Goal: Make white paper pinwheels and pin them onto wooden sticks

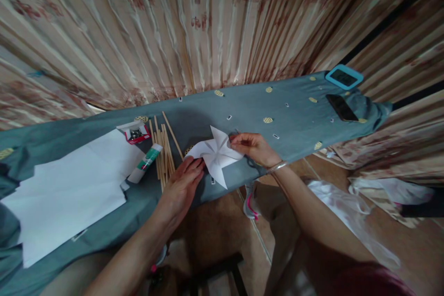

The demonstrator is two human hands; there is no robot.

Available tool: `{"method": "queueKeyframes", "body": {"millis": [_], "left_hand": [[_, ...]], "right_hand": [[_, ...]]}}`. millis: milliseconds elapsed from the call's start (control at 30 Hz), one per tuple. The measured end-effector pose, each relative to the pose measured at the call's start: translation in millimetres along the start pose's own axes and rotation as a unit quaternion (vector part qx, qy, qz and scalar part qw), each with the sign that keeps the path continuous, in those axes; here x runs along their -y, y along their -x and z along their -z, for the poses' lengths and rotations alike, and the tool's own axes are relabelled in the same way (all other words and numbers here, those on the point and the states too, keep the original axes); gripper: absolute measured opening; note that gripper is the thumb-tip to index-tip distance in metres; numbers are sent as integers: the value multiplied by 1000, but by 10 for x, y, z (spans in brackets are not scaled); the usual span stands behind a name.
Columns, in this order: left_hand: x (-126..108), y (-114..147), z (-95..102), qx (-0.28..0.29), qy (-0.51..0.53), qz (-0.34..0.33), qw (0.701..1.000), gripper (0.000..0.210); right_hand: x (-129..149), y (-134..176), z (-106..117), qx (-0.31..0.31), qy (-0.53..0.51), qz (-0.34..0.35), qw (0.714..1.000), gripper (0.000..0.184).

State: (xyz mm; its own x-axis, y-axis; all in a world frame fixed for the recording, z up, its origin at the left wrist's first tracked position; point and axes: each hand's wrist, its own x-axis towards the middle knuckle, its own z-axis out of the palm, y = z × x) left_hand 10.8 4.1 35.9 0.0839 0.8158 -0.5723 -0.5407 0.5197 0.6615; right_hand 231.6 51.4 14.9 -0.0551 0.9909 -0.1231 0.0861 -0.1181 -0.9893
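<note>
A white paper pinwheel (217, 153) with folded, pointed blades lies between my hands, low over the cloth-covered table. My right hand (255, 146) pinches its right blade between thumb and fingertips. At the left blade, my left hand (185, 178) has its fingers closed together on the paper's lower edge; the thumb is hidden. Just left of the pinwheel lies a loose bundle of thin wooden sticks (163, 148). Beside them a green and white glue stick (145, 163) rests partly on a stack of white paper (76, 185).
A small red and white box (135, 132) of dark metal pieces stands open at the paper's top corner. Toward the table's right end are a blue-framed digital timer (344, 77) and a black phone (342, 107). Pleated curtains (208, 23) hang behind; a plastic bag (347, 208) lies on the floor.
</note>
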Motion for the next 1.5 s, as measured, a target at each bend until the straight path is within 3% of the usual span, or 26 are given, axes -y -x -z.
{"method": "queueKeyframes", "body": {"millis": [267,400,633,833,967,1100,1233,1367,1500], "left_hand": [[109,-120,17,14,-43,-66,997,57],[146,-185,94,31,-65,-120,990,59],[109,-277,126,18,-172,-246,954,78],[56,-359,80,-21,-61,-189,980,58],[-53,-304,-3,66,-56,-94,992,42],[-108,-274,-44,38,-38,-58,997,28],[-99,-267,-63,43,2,-26,999,26],[-102,-222,-103,52,35,-30,998,23],[-136,-155,-139,75,51,-41,995,23]], "right_hand": [[-38,-104,-64,35,-6,-40,999,24],[-16,-107,-88,23,-18,-43,999,21],[-22,-150,-159,24,-39,-60,997,24],[-31,-171,-223,44,-57,-77,994,27],[27,-148,-259,54,-67,-73,994,26],[126,-84,-288,75,-81,-46,993,27],[228,41,-292,94,-93,-9,991,26],[313,194,-233,66,-76,30,995,24],[415,320,-128,-21,-40,77,996,23]]}}
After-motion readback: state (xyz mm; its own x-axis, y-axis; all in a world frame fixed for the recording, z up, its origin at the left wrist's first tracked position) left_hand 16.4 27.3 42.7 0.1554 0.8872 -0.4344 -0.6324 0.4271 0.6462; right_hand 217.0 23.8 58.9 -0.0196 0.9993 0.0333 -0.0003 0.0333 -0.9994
